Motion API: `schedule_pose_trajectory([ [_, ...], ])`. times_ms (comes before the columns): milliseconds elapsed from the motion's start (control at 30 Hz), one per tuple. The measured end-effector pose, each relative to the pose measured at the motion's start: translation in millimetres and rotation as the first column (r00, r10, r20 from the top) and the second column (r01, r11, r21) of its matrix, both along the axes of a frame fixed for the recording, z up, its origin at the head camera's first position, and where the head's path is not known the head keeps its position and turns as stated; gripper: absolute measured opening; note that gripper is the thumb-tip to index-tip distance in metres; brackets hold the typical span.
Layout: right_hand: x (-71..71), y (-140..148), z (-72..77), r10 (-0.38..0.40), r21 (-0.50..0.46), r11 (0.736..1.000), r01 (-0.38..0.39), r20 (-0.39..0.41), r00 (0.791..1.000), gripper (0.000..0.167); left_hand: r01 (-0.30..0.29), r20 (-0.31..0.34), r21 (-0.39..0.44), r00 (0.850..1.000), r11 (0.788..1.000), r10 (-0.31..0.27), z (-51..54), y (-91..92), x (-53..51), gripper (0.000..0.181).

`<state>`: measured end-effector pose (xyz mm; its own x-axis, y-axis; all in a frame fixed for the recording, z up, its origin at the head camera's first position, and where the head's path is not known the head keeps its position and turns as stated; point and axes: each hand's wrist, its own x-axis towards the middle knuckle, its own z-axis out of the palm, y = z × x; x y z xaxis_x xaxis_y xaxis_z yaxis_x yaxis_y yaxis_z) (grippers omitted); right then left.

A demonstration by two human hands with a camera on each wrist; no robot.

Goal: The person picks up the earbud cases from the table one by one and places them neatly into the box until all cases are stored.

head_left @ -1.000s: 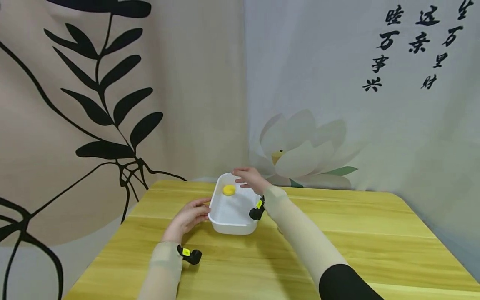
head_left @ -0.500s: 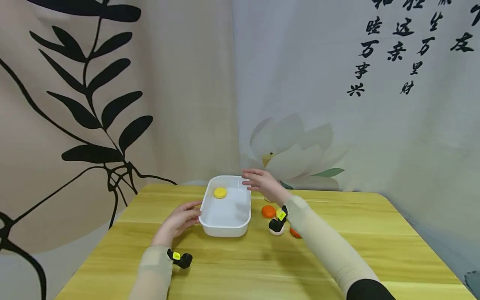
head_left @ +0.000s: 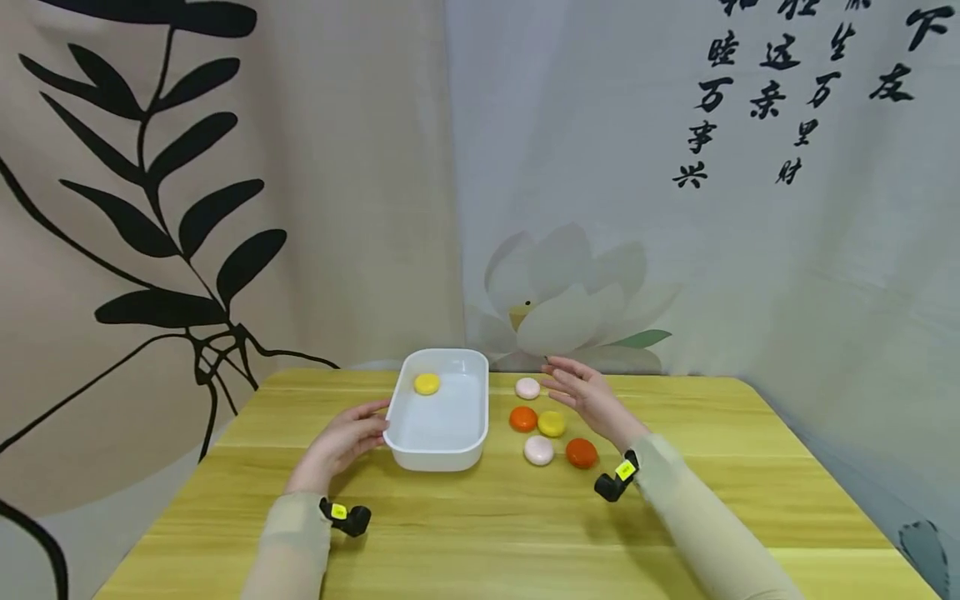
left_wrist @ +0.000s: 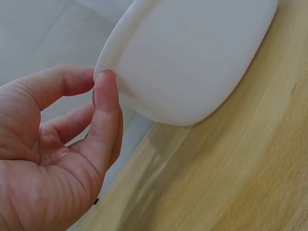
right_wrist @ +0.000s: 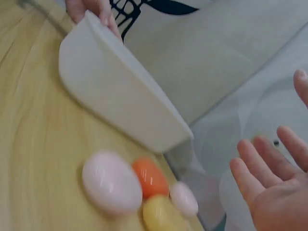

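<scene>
A white plastic box [head_left: 438, 460] stands on the table, with one glossy yellow rounded piece [head_left: 427, 384] inside near its far left. My left hand [head_left: 348, 437] holds the box's left rim near the front corner, thumb and fingertips at the edge [left_wrist: 103, 91]. My right hand [head_left: 592, 400] is in the air to the right, its fingers spread and relaxed with nothing in them. Left of and below it lie glossy rounded pieces: two pale pink [head_left: 538, 450], two orange [head_left: 582, 452] and a yellow piece [head_left: 552, 423].
The wooden table [head_left: 465, 533] has its far edge just behind the box. A printed cloth [head_left: 360, 167] with plant drawings and lettering hangs behind it. Black cameras sit on both wrists, including the right wrist camera [head_left: 615, 479].
My right hand has moved from over the box out to the right, uncovering the loose pieces. The left hand stays at the box rim. The head view has turned slightly right.
</scene>
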<state>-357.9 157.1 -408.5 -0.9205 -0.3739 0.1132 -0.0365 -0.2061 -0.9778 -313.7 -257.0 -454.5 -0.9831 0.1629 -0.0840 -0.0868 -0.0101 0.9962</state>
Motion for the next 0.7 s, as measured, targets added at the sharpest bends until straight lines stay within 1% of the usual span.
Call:
schedule_pose_trajectory([
  [133,5.6,20,-15.6,-0.059,0.079,0.995,0.061,-0.029,0.998,0.055,0.0,0.007,-0.012,1.0,1.0,0.0,0.5,-1.0,-1.4,0.056],
  [300,10.6,39,-35.4,-0.07,0.151,0.986,0.076,-0.044,0.997,0.058,0.008,0.009,-0.011,1.0,1.0,-0.008,1.3,-2.9,-0.9,0.057],
  [433,11.7,52,-46.7,-0.083,0.224,0.97,0.092,-0.046,0.995,0.063,0.021,0.002,-0.003,1.0,1.0,-0.021,1.0,-3.6,-1.1,0.057],
  [500,10.7,57,-51.3,-0.082,0.249,0.964,0.092,-0.048,0.995,0.064,0.02,0.001,0.002,1.0,1.0,-0.02,0.7,-3.7,-1.6,0.057],
  [567,10.0,62,-55.7,-0.062,0.255,0.964,0.072,-0.049,0.997,0.064,0.019,0.0,0.002,1.0,1.0,-0.019,0.3,-3.8,-1.9,0.057],
  [700,9.6,71,-64.6,0.008,0.253,0.967,0.01,-0.069,0.998,0.058,0.021,0.003,-0.002,1.0,1.0,-0.021,-0.4,-3.4,-2.1,0.057],
])
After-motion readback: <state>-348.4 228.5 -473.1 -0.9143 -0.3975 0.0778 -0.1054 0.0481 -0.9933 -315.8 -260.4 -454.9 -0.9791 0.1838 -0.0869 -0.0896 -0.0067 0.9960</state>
